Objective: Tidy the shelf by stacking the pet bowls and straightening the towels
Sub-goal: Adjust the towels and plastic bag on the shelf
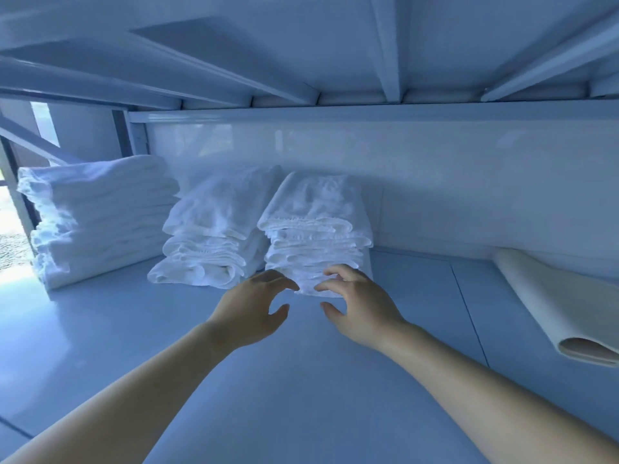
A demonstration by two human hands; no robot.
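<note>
Three stacks of folded white towels stand at the back of the white shelf [301, 380]. The left stack [97, 216] is tall and wide. The middle stack [214, 236] leans and looks loose. The right stack [318, 229] stands next to it. My left hand [254, 309] and my right hand [358, 306] reach side by side to the bottom front of the right stack. Their fingers are spread and lightly bent, the fingertips at or just short of the lowest towels, gripping nothing. No pet bowls are in view.
A rolled cream sheet [552, 303] lies along the right side of the shelf against the back wall [435, 169]. The underside of the shelf above [301, 45] hangs low overhead. An open gap [13, 236] lies at the far left.
</note>
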